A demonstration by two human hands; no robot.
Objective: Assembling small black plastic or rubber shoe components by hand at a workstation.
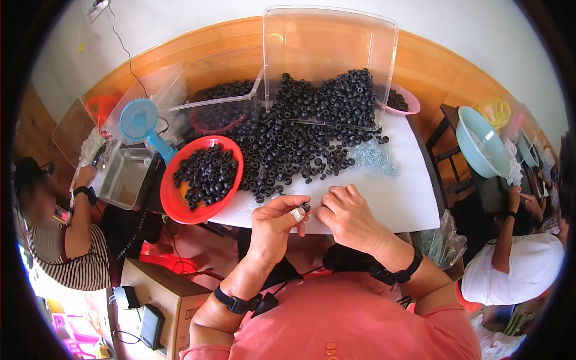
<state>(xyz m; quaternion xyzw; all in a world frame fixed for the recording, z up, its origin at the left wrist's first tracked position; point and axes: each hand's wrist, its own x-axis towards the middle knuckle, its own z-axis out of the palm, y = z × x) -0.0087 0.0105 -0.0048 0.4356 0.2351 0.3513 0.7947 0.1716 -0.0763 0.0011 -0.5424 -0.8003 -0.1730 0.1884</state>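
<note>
My left hand (277,223), with white tape round its thumb, pinches a small black hollow plastic part (306,207) above the near edge of the white table (414,204). Just to the right, my right hand (351,217) has its fingertips drawn together; whatever they may hold is hidden. Beyond both hands spreads a heap of similar black parts (273,153), spilling from a clear plastic bin (330,45) tipped on its side. Small clear bluish pieces (373,159) lie at the heap's right. A red bowl (225,210) of black parts stands left of my hands.
Left of the bowl are a blue handheld fan (139,120) and a metal tray (125,180). A pink bowl (409,107) sits at the back right. People work on both sides, one beside a light blue basin (480,144). A cardboard box (162,294) stands at lower left.
</note>
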